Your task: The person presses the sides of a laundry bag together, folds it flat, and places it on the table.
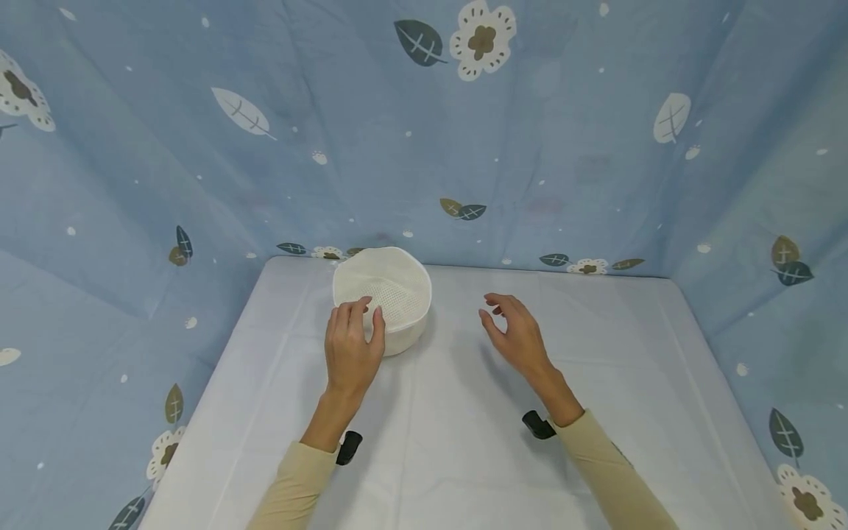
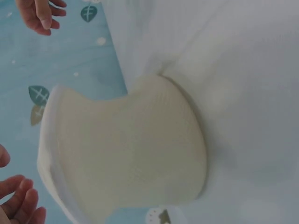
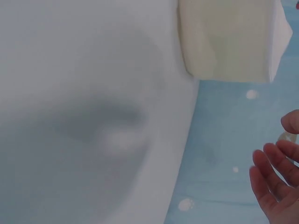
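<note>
A cream, round, open-topped thing [image 1: 411,335] with a white rim and a dotted inner surface stands toward the back of the table, left of the middle. My left hand [image 1: 351,350] hovers at its near side, fingers loosely bent, overlapping its rim in the head view. In the left wrist view, the left fingers [image 2: 21,200] show a gap from the rim of the cream thing [image 2: 131,154]. To the right of it, my right hand [image 1: 520,335] is held above the table with fingers relaxed and nothing in them. The right wrist view shows those fingers [image 3: 271,179] below the cream thing [image 3: 226,42].
A white cloth covers the table [image 1: 450,449]. Blue patterned fabric [image 1: 371,132] hangs behind it and along both sides. A black piece sticks out at each wrist, one by the left sleeve [image 1: 294,471], one by the right sleeve [image 1: 603,464].
</note>
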Demonstrator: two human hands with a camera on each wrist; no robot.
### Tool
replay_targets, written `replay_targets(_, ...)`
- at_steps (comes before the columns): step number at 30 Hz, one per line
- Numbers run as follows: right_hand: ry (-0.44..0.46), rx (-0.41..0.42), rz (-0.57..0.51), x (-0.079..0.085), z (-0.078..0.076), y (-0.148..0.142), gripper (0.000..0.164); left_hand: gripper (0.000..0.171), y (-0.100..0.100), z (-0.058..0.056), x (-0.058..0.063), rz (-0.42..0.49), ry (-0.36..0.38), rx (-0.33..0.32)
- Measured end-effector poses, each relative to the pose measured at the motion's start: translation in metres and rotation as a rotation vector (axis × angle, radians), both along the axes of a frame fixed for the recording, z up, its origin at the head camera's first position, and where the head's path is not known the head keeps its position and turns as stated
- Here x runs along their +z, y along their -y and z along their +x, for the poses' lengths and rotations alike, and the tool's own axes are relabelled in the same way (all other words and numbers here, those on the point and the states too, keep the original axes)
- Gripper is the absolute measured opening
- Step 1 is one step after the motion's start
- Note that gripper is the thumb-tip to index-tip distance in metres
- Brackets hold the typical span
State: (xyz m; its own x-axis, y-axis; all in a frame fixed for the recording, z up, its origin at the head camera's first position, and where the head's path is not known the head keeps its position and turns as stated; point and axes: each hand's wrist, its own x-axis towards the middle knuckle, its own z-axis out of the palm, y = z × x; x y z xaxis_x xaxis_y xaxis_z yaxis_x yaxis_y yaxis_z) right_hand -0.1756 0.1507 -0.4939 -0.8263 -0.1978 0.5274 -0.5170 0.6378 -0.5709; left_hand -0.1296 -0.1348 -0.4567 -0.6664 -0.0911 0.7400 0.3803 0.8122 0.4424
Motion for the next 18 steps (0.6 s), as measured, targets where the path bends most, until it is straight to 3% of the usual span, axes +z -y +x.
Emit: replay_targets(18,0.076,0.016,-0.015,0.004,-0.012,0.031,0.036,0.019,0.034,-0.010,0.002,0.095,0.000,0.073)
